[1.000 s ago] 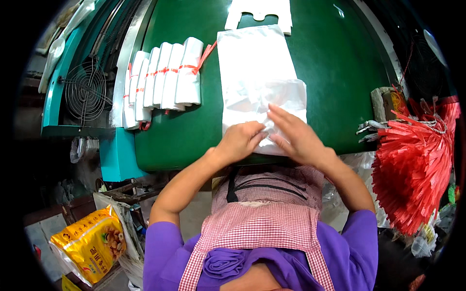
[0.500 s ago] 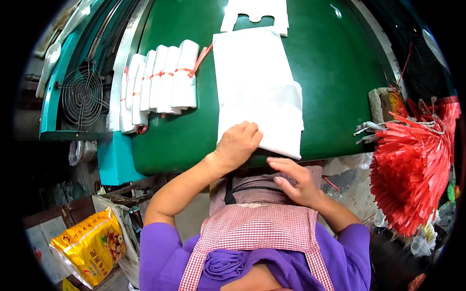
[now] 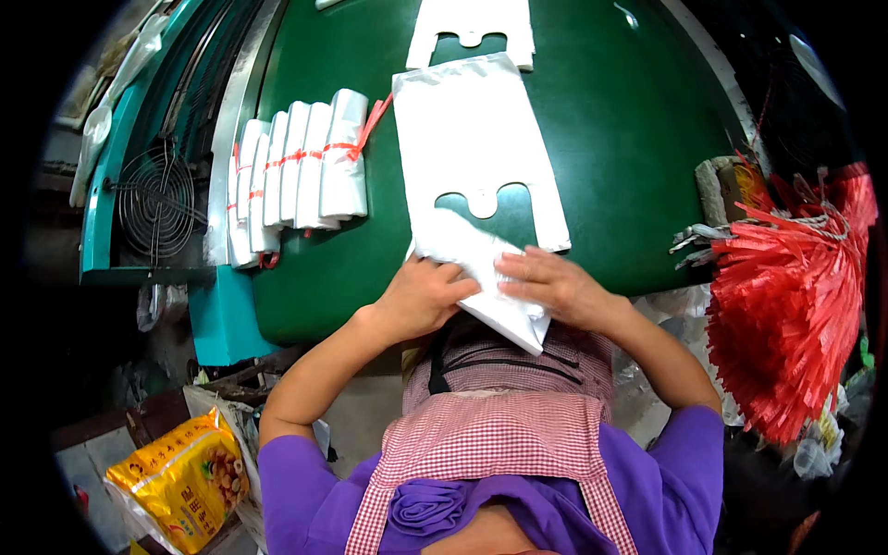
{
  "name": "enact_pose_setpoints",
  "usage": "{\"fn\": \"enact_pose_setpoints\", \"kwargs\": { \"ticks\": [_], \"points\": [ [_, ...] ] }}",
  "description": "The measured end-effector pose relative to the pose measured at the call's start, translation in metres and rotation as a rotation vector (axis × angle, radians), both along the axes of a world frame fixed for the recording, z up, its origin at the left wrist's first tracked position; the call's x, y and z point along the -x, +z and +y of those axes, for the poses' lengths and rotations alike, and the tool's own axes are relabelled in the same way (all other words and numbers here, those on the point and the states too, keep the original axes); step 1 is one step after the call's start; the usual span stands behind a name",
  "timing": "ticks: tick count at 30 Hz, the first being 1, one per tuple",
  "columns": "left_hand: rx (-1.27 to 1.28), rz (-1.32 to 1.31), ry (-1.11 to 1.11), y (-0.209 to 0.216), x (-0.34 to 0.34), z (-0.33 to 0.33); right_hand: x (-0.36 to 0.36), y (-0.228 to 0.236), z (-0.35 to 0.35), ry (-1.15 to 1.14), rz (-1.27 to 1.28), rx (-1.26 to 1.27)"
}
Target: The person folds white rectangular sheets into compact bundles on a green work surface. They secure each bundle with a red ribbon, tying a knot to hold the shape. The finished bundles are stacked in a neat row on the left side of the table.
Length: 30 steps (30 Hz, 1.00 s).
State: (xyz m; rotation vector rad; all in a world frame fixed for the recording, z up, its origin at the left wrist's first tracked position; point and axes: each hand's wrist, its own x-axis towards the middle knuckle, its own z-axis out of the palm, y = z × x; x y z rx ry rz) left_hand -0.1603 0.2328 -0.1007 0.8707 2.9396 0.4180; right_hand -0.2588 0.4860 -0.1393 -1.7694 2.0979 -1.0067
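Over the near edge of the green table [image 3: 638, 166], a folded stack of white plastic bags [image 3: 474, 248] is held at a slant, its lower corner hanging past the edge. My left hand [image 3: 427, 294] is closed on its left side, fingers curled. Across its right side lies my right hand [image 3: 561, 289], fingers stretched out and slightly blurred. Just beyond, a flat stack of white vest-style plastic bags [image 3: 474, 120] lies with its handle cutout toward me. Farther off is another such stack [image 3: 474, 17].
Several rolled white bag bundles [image 3: 301, 171] tied with red strips lie at the left. A large bunch of red plastic strips [image 3: 786, 314] hangs at the right edge. A round wire guard [image 3: 153, 199] is at far left, and a yellow package [image 3: 190, 481] below it.
The folded stack has come off the pile toward me and turned, uncovering the cutout of the stack beneath. My right hand has moved up onto it; my left hand has shifted slightly nearer.
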Motion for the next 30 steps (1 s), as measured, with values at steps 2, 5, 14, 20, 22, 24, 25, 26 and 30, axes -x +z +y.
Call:
{"fn": "enact_pose_setpoints", "kwargs": {
  "ticks": [2, 5, 14, 20, 22, 24, 25, 26, 30],
  "points": [
    [0.095, 0.382, -0.097, 0.010, 0.023, 0.007, 0.022, 0.003, -0.001, -0.027, 0.248, -0.045],
    [0.048, 0.267, -0.080, 0.043, 0.055, 0.009, 0.043, 0.009, -0.009, 0.081, 0.334, -0.129],
    [0.027, -0.046, 0.094, 0.000, 0.006, 0.031, -0.027, 0.054, 0.004, -0.222, -0.019, -0.378],
    [-0.164, -0.119, 0.142, 0.010, 0.000, -0.005, -0.023, 0.035, 0.007, -0.294, -0.018, -0.118],
    [-0.121, -0.145, 0.274, 0.010, 0.022, 0.000, -0.001, 0.036, -0.003, -0.452, -0.205, -0.216],
    [0.040, -0.168, 0.341, 0.014, 0.044, 0.008, 0.015, 0.025, -0.011, -0.555, -0.326, -0.186],
    [-0.061, -0.113, 0.280, 0.014, 0.047, 0.013, 0.021, 0.022, -0.014, -0.578, -0.389, -0.168],
    [-0.162, -0.059, 0.218, 0.012, 0.048, 0.019, 0.024, 0.019, -0.013, -0.600, -0.452, -0.149],
    [-0.325, -0.214, 0.101, -0.005, 0.047, 0.027, 0.031, 0.013, 0.022, -0.958, -1.001, 0.744]
  ]
}}
